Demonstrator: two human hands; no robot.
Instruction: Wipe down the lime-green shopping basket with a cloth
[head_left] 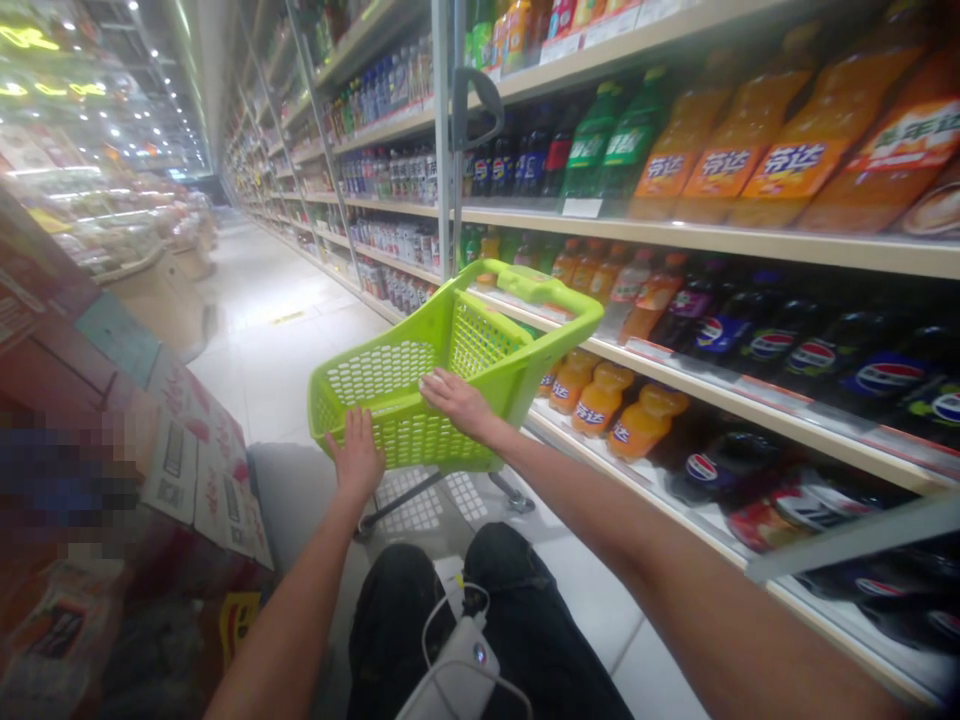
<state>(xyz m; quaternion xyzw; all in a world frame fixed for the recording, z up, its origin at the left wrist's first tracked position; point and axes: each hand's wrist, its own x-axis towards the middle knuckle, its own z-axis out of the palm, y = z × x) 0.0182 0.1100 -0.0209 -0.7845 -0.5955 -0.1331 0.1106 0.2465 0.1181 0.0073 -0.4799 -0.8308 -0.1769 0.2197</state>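
Note:
A lime-green plastic shopping cart [409, 435] stands in front of my knees, turned sideways, with its push handle [536, 288] toward the shelves at the right. My left hand [358, 455] is on the near side rim close to the cart's low end, fingers laid over the edge. Farther right along that same rim, my right hand [459, 402] has its fingers bent over the top. The undersides of both hands are hidden. Below the basket, dark legs and a wheel [519, 500] show above the tiled floor.
Shelves [720, 240] of soda bottles run along the right, with orange bottles [596, 398] low beside the cart. A grey door handle [480, 108] sticks out above. Printed cartons [202, 480] crowd the left. A white device with a cable [457, 670] lies at my lap.

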